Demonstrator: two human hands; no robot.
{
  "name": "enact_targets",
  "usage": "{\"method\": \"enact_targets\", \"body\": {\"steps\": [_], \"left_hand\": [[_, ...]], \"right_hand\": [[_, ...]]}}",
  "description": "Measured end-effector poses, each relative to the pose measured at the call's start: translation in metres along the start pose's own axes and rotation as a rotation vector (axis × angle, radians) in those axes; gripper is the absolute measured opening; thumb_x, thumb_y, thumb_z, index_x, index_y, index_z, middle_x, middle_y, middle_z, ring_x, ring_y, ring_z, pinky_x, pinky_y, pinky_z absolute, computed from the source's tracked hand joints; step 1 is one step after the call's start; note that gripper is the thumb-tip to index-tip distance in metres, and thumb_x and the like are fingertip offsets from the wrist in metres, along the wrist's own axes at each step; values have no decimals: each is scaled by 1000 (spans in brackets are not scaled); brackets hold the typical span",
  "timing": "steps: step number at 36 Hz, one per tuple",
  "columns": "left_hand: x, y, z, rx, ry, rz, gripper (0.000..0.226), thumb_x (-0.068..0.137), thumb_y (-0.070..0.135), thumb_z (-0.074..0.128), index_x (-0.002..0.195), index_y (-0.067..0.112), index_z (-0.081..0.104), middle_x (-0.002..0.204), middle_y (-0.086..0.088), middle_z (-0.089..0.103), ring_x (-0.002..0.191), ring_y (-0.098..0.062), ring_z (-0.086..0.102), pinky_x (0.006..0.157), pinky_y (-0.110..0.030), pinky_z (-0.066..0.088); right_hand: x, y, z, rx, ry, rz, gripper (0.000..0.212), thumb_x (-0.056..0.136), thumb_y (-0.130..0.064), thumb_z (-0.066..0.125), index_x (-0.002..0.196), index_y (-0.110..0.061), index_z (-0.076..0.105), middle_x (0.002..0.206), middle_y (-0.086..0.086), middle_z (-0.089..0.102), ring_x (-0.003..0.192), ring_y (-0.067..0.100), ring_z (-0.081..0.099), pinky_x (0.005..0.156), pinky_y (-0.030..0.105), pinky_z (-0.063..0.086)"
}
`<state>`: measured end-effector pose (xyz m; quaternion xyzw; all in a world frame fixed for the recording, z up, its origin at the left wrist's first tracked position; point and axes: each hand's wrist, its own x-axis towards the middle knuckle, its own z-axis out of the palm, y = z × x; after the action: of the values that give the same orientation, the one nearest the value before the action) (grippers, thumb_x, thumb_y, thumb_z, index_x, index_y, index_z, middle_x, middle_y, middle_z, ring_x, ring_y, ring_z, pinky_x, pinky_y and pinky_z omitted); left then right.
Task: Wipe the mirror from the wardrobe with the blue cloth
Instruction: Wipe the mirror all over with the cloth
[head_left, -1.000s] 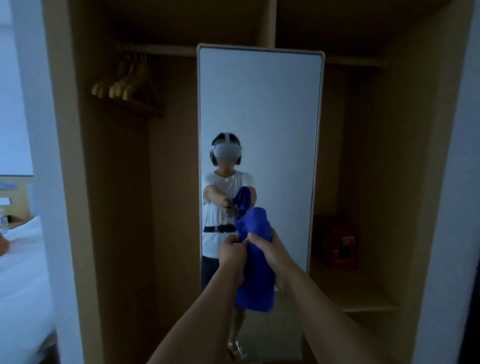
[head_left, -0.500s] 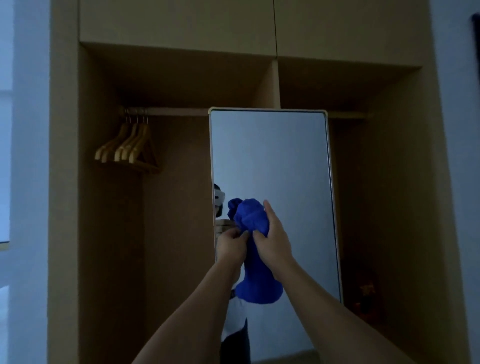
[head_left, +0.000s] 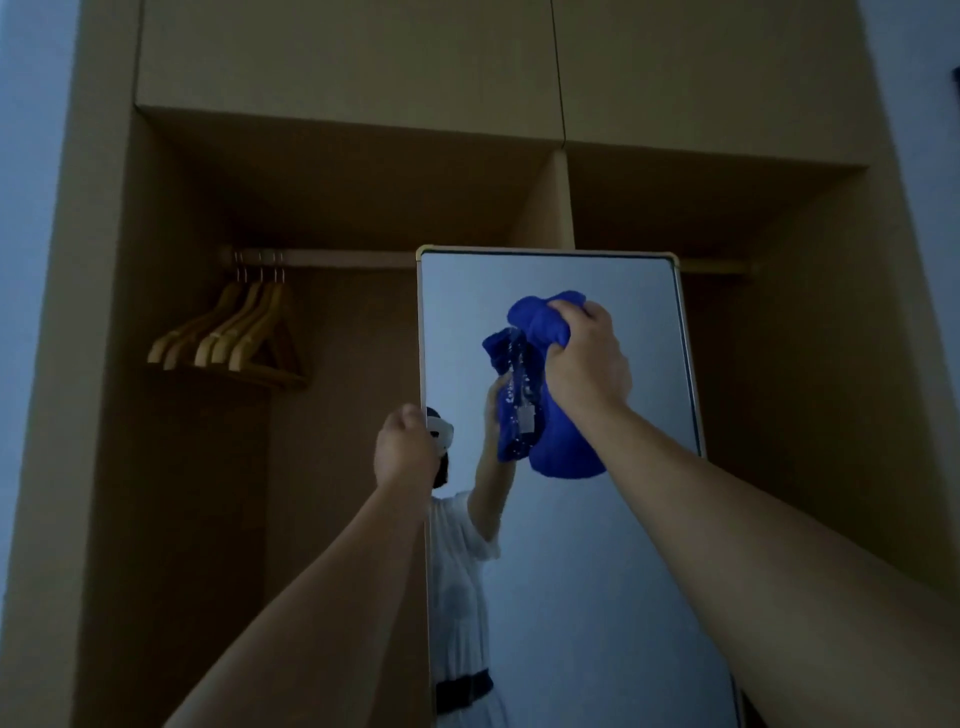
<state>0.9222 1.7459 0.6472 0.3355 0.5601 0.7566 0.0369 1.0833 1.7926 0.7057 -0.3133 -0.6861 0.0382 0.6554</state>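
Against the mirror (head_left: 597, 545), the blue cloth (head_left: 563, 447) hangs bunched in the right hand (head_left: 587, 358) fingers (head_left: 571, 317).

Mirror (head_left: 597, 571) stands inside wardrobe (head_left: 337, 156), right of hangers (head_left: 228, 338).

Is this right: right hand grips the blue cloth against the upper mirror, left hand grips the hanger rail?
Not quite. In the head view the left hand grips the mirror's left edge, not the hanger rail, which sits higher. The right hand does grip the blue cloth at the upper mirror.
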Motion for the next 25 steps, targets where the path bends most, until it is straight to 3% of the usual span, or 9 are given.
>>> {"method": "enact_targets", "body": {"steps": [2, 3, 7, 11, 13, 15, 17, 22, 25], "left_hand": [[7, 3, 4, -75, -38, -97, 48, 97, 42, 31, 123, 10, 55, 112, -18, 62, 100, -33, 61, 89, -45, 51], [10, 5, 6, -112, -50, -141, 52, 97, 46, 30, 124, 10, 55, 108, -16, 64, 94, -30, 63, 85, -42, 53], [24, 12, 7, -89, -49, -181, 58, 97, 52, 25, 117, 8, 57, 73, -6, 57, 56, -16, 52, 44, -24, 41], [36, 17, 10, -70, -66, -170, 50, 99, 43, 29, 117, 5, 56, 63, -3, 48, 48, -13, 43, 28, -11, 30], [37, 16, 12, -70, -88, -158, 46, 99, 38, 32, 118, 5, 56, 68, -7, 53, 53, -16, 48, 33, -12, 38], [37, 14, 13, -82, -117, -150, 46, 99, 39, 33, 123, 7, 56, 95, -15, 64, 81, -26, 62, 69, -24, 55], [38, 11, 13, -102, -125, -144, 48, 99, 42, 33, 124, 8, 55, 110, -16, 63, 98, -29, 61, 87, -36, 50], [38, 7, 10, -51, -156, -56, 40, 100, 43, 28, 98, 13, 55, 87, -9, 60, 75, -20, 57, 65, -30, 44], [37, 5, 10, -69, -187, -56, 41, 100, 43, 28, 95, 15, 57, 86, -14, 57, 76, -25, 55, 63, -33, 46]], "right_hand": [[11, -4, 5, -40, 27, 8, 48, 95, -13, 48, 140, -27, 40, 153, 0, 24, 108, 29, 57, 78, 33, 42], [16, -7, 8, -58, 51, 16, 49, 95, -13, 48, 141, -28, 38, 154, 1, 21, 107, 29, 57, 78, 34, 43], [30, -13, 18, -91, 175, 60, 52, 94, -13, 52, 142, -28, 35, 156, 4, 16, 113, 29, 52, 81, 38, 44], [49, -17, 26, -114, 223, 86, 53, 95, -20, 53, 144, -28, 32, 156, 6, 15, 121, 30, 44, 84, 38, 42], [56, -21, 31, -137, 212, 97, 52, 96, -25, 53, 143, -27, 32, 155, 8, 16, 120, 31, 43, 88, 40, 42], [60, -25, 39, -160, 159, 113, 51, 96, -30, 52, 142, -24, 33, 154, 10, 17, 122, 32, 41, 93, 42, 41], [57, -30, 51, -191, 89, 136, 52, 96, -35, 51, 142, -23, 32, 153, 11, 17, 126, 34, 37, 97, 44, 39], [42, -44, 81, -313, 66, 53, 64, 94, -37, 51, 148, -23, 21, 156, 13, 11, 134, 37, 27, 102, 49, 33], [42, -52, 91, -367, 70, -36, 67, 93, -36, 53, 149, -23, 18, 156, 13, 10, 133, 37, 27, 102, 50, 32]]}}
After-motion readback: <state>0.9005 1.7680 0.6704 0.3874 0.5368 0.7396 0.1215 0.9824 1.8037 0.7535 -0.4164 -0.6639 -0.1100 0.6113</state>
